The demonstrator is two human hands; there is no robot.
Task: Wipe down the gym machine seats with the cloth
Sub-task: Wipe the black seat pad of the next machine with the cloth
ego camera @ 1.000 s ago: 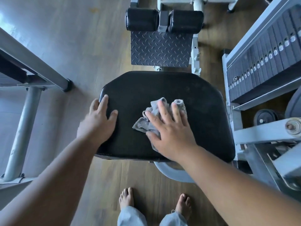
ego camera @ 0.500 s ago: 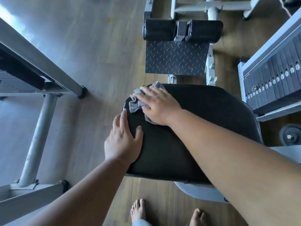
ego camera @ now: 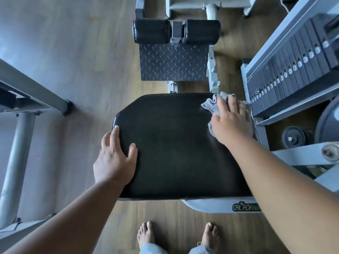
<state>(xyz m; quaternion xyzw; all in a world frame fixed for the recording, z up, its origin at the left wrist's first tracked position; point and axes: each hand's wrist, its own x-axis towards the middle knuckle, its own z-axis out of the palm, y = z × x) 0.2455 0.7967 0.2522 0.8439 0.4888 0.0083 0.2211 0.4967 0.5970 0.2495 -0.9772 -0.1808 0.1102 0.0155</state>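
The right hand (ego camera: 231, 123) presses its spread fingers flat on the soft, light, floppy gray cloth (ego camera: 212, 105) at the seat's (ego camera: 174, 143) 2 o'clock corner, while the flat left hand (ego camera: 114, 158) rests at 9 o'clock.

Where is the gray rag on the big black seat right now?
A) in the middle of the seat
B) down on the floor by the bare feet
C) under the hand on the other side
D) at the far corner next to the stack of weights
D: the right hand presses the gray cloth flat at the far right corner of the seat, beside the weight stack; the left hand rests bare on the near left edge.
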